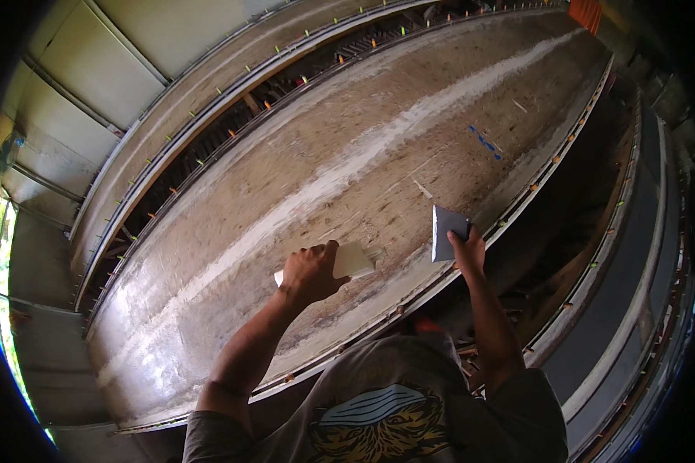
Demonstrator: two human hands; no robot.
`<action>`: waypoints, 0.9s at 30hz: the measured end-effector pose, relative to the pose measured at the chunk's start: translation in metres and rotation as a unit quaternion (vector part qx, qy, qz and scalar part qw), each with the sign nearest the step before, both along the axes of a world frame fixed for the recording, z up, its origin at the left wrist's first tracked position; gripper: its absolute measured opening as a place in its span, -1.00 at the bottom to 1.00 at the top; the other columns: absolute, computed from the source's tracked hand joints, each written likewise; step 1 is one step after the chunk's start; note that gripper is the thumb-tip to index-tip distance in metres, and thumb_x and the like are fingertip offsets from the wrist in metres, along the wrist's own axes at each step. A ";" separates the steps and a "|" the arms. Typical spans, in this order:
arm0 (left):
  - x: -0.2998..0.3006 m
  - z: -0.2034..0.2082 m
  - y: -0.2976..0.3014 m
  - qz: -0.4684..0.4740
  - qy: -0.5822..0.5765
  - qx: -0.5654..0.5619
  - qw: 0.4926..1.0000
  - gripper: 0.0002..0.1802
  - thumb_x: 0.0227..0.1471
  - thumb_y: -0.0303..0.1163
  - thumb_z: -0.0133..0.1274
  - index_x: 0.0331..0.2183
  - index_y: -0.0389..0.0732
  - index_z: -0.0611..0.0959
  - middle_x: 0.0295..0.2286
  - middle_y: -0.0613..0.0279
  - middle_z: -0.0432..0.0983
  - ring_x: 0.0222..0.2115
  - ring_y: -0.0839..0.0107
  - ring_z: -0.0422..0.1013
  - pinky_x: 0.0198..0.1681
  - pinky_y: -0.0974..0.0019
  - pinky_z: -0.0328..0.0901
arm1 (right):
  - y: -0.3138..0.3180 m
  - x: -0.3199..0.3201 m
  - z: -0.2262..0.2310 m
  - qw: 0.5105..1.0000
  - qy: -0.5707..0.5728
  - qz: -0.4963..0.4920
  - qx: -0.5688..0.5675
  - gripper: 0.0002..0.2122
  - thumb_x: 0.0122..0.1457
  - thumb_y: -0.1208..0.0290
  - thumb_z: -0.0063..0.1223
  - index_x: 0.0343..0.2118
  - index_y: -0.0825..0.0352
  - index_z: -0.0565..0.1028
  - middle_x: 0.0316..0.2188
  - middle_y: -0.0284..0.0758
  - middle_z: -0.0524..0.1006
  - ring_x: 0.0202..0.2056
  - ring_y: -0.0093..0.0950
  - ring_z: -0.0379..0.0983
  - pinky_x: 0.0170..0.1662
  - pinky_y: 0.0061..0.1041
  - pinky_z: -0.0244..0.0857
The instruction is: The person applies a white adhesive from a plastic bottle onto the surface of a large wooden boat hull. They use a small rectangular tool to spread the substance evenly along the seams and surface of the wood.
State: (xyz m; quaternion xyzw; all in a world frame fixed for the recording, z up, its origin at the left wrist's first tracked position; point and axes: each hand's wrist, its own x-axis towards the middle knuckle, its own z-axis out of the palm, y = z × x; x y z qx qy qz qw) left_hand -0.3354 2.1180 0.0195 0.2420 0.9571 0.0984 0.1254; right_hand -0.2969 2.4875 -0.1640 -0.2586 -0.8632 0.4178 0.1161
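Observation:
My left hand [310,272] is closed over a pale, flat rectangular block [354,261] that lies against the long brown curved panel [278,185]. Just beyond the block's right end is a small whitish smear [374,252]. My right hand [469,248] grips a dark grey flat rectangular plate [452,231] by its right side, with thumb on top. Whitish material lines the plate's left edge. The plate is held over the panel's near edge, and whether it touches the surface I cannot tell.
A rough whitish band [316,193] runs lengthwise along the panel, and a blue mark [484,143] sits farther right. Small coloured pegs line the rims. Another long curved panel [185,89] lies beyond, and a grey one [594,339] stands at right. An orange piece [586,14] marks the far end.

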 end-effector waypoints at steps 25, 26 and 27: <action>-0.032 -0.011 0.043 -0.007 -0.049 -0.143 0.989 -0.39 -0.10 0.03 0.39 -0.17 -0.21 0.57 -0.31 0.00 0.66 -0.29 0.00 0.63 -0.23 -0.01 0.51 | 0.038 -0.034 -0.033 0.999 -0.016 0.047 0.001 -0.56 0.09 0.15 0.33 -0.22 0.50 0.52 -0.31 0.02 0.62 -0.22 -0.01 0.60 -0.17 -0.12 0.41; -0.034 -0.013 0.042 -0.007 -0.054 -0.152 0.987 -0.39 -0.10 0.03 0.39 -0.18 -0.21 0.57 -0.31 0.01 0.66 -0.29 0.00 0.63 -0.22 -0.01 0.51 | 0.038 -0.035 -0.035 0.999 -0.015 0.046 -0.001 -0.57 0.08 0.15 0.33 -0.23 0.50 0.52 -0.31 0.02 0.62 -0.23 -0.02 0.60 -0.18 -0.12 0.41; -0.036 -0.014 0.041 -0.007 -0.059 -0.161 0.985 -0.39 -0.10 0.03 0.39 -0.18 -0.20 0.57 -0.31 0.02 0.66 -0.28 0.01 0.63 -0.21 -0.01 0.51 | 0.039 -0.036 -0.037 0.999 -0.020 0.044 0.000 -0.57 0.08 0.16 0.34 -0.23 0.50 0.53 -0.32 0.01 0.63 -0.24 -0.02 0.60 -0.18 -0.12 0.41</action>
